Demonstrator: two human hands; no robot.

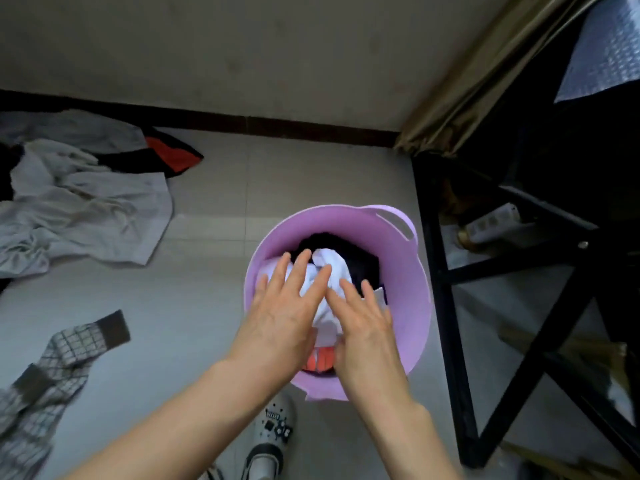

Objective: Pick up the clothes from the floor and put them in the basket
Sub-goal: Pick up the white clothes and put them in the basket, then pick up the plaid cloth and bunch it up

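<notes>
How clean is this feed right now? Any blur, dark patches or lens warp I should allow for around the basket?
Head view: the left hand and right hand over the purple basket are slightly soft. The plaid shirt at the lower left edge is smeared. Deep shadow under the black table makes its contents hard to read. The wide-angle lens bends the baseboard.

Black table frame (446,271) beside basket (408,292)

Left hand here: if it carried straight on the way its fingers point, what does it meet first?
The left hand is open, fingers aimed forward into the purple basket; it would most likely meet the white cloth there first. Whether it already touches the cloth is unclear from this view.
</notes>
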